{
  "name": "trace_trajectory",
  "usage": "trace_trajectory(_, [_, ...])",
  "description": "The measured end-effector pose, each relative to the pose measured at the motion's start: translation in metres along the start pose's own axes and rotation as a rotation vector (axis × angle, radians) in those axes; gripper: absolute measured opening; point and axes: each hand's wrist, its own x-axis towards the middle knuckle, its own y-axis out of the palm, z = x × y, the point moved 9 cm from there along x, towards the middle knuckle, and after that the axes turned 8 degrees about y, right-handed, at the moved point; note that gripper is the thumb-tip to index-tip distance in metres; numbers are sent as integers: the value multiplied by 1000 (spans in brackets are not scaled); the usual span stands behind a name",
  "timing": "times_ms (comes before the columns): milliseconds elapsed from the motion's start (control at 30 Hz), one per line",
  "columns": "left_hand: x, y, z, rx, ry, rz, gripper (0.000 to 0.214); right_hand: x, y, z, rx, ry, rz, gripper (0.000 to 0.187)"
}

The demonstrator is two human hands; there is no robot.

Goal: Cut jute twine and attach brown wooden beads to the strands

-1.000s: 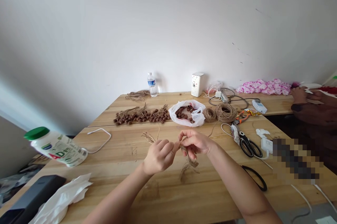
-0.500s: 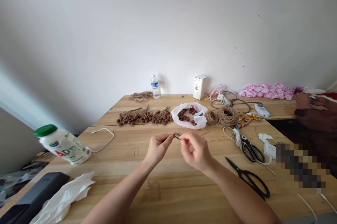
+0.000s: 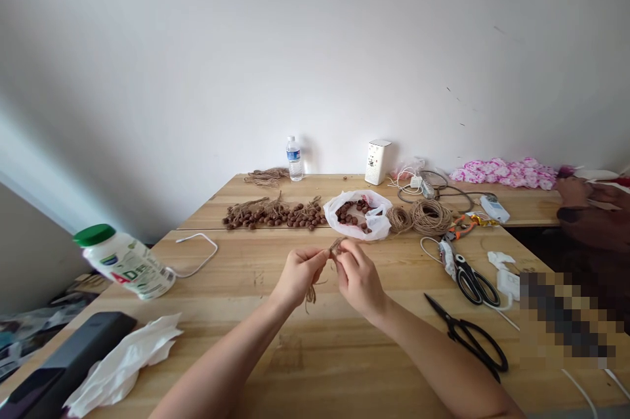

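My left hand [image 3: 300, 273] and my right hand [image 3: 357, 278] meet above the middle of the wooden table [image 3: 295, 366]. Both pinch a short bundle of brown jute twine [image 3: 335, 247] between fingertips. A frayed end of the twine [image 3: 311, 293] hangs below my left hand. Just beyond my hands lies a white plastic bag of brown beads [image 3: 358, 214]. A row of bead-and-twine pieces [image 3: 273, 215] lies to its left, and coils of twine [image 3: 427, 217] lie to its right.
Black scissors [image 3: 467, 337] lie right of my right arm, another pair [image 3: 467, 274] further back. A green-capped bottle [image 3: 125, 263], a white tissue [image 3: 123, 363] and a black case [image 3: 63, 366] are at the left. A water bottle [image 3: 294, 159] stands by the wall. Another person's hand [image 3: 585, 199] is far right.
My hands came together over the twine and lifted it off the table, then turned it between the fingertips. The twine's frayed end now hangs under my left hand.
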Motion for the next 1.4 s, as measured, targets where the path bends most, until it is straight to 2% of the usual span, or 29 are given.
trace_trajectory(133, [-2, -6, -19, 300, 251, -85, 28, 1, 9, 1, -74, -52, 80, 18])
trace_trajectory(267, [-2, -2, -18, 418, 346, -95, 28, -1, 19, -6, -107, -52, 192, 18])
trace_trajectory(367, [2, -1, -10, 454, 345, -76, 29, -4, 23, -7, -125, -80, 214, 19])
trace_trajectory(467, [7, 1, -4, 463, 298, 2, 31, -5, 22, -1, -156, -147, 204, 22])
trace_trajectory(567, [7, 6, -6, 468, 265, 105, 31, -2, 21, 0, -165, -197, 233, 25])
trace_trajectory(667, [4, 13, -15, 502, 289, 202, 31, -1, 20, -4, -132, -196, 320, 25])
trace_trajectory(767, [0, 20, -23, 587, 371, 283, 33, 1, 17, -12, -29, -92, 381, 22])
trace_trajectory(900, [-8, 29, -31, 697, 549, 362, 30, 7, 13, -26, 240, 171, 459, 14])
trace_trajectory(1000, [-17, 34, -37, 891, 747, 337, 31, 5, 14, -35, 379, 365, 546, 12])
trace_trajectory(1100, [-30, 43, -42, 1111, 942, 329, 32, -1, 18, -41, 464, 480, 632, 12])
trace_trajectory(1233, [-42, 49, -50, 1234, 1065, 334, 32, -8, 22, -47, 640, 650, 700, 22])
trace_trajectory(1400, [-57, 51, -63, 1287, 1236, 254, 24, -14, 30, -52, 940, 926, 787, 37])
